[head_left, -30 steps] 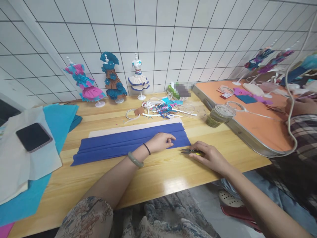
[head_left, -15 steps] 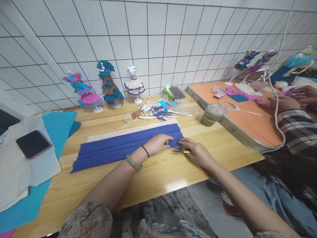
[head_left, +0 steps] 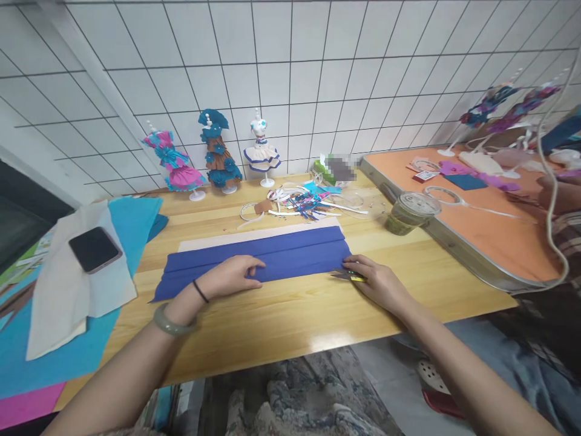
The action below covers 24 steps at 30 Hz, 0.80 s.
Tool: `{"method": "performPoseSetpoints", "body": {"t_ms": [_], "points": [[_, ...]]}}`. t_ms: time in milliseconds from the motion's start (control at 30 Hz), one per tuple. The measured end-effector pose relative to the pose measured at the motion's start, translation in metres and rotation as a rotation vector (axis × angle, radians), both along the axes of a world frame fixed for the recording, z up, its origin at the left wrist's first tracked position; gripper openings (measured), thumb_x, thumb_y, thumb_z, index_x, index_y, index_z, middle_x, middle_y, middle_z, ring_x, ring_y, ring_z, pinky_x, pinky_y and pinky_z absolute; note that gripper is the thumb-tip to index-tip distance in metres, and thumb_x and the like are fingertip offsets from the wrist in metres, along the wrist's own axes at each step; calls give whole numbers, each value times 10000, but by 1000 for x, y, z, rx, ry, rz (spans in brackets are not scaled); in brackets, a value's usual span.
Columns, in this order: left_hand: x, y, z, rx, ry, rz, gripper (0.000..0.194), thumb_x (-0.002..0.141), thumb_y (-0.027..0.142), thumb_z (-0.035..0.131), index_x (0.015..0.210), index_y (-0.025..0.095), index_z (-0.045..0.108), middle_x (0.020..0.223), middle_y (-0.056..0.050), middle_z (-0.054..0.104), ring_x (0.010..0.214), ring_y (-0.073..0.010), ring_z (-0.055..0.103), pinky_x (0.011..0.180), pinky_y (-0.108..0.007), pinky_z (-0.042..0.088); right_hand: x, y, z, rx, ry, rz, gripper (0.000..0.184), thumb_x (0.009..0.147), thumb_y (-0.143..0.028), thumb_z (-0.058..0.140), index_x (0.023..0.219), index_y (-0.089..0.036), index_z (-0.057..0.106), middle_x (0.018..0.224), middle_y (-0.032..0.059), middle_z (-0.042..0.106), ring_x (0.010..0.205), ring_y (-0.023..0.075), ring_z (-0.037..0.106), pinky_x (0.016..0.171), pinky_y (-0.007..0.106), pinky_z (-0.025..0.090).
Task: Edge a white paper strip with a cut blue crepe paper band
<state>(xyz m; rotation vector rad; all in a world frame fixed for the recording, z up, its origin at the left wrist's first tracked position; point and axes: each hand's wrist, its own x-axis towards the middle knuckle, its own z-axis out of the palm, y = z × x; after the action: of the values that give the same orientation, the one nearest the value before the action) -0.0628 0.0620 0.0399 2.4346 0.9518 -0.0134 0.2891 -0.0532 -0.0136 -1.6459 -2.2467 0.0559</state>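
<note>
A long piece of blue crepe paper [head_left: 299,253] with lengthwise creases lies on the wooden table, over a cream sheet [head_left: 313,227] that shows along its far edge. My left hand [head_left: 233,275] is at the near edge of the blue paper, its thumb and fingers apart and nothing between them. Small scissors [head_left: 349,275] with dark blades and a bit of yellow are in my right hand [head_left: 379,283], blades pointing left. The right fingertips meet the blue paper's right end; the scissors' handles are mostly hidden under that hand.
Behind stand three dressed mini mannequins [head_left: 220,154], beside a pile of paper scraps and ribbon [head_left: 308,201]. A lidded plastic cup [head_left: 411,213] sits against an orange folding table [head_left: 503,236], where another person's hand [head_left: 560,192] shows. At left, a phone [head_left: 94,249] rests on paper sheets.
My left hand has moved left along the blue paper, away from its right end, and its fingers have spread. My right hand stays at that end with the scissors. The view has shifted left.
</note>
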Motion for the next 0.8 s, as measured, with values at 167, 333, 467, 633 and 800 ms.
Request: {"method": "performPoseSetpoints", "body": {"t_ms": [167, 333, 467, 633, 800], "points": [[-59, -11, -5, -54, -12, 230, 340, 777, 377, 508, 1040, 188, 608, 782, -10, 599, 711, -142, 548, 649, -234, 403, 5, 0, -3, 1, -15, 1, 419, 725, -114, 448, 1108, -197, 596, 1181, 82, 573, 1004, 214, 598, 833, 355, 513], [-84, -15, -9, -96, -63, 397, 362, 772, 424, 495, 1032, 196, 603, 742, 9, 607, 682, -136, 547, 617, -224, 398, 6, 0, -4, 5, -7, 9, 416, 718, -107, 446, 1082, -225, 609, 1152, 56, 592, 945, 197, 622, 781, 330, 531], [-84, -19, -7, -114, -94, 410, 372, 769, 438, 490, 1025, 192, 601, 735, 11, 618, 677, -136, 548, 624, -225, 401, 9, -2, -3, 33, 1, -3, 387, 730, -120, 451, 1064, -217, 620, 1138, 66, 602, 963, 207, 617, 789, 336, 530], [-76, -27, -1, -162, -71, 379, 376, 774, 438, 479, 1034, 194, 595, 730, 15, 612, 665, -131, 538, 625, -223, 401, 9, -5, 5, 40, 54, -11, 371, 750, -128, 454, 1077, -218, 606, 1135, 70, 602, 988, 208, 607, 846, 353, 509], [-72, -34, 2, -178, -34, 357, 392, 779, 434, 475, 1064, 190, 588, 717, 20, 595, 650, -126, 531, 613, -219, 395, -12, -6, 14, 43, 111, 65, 473, 704, -88, 455, 1134, -244, 576, 1182, 61, 587, 1027, 206, 590, 870, 357, 495]]}}
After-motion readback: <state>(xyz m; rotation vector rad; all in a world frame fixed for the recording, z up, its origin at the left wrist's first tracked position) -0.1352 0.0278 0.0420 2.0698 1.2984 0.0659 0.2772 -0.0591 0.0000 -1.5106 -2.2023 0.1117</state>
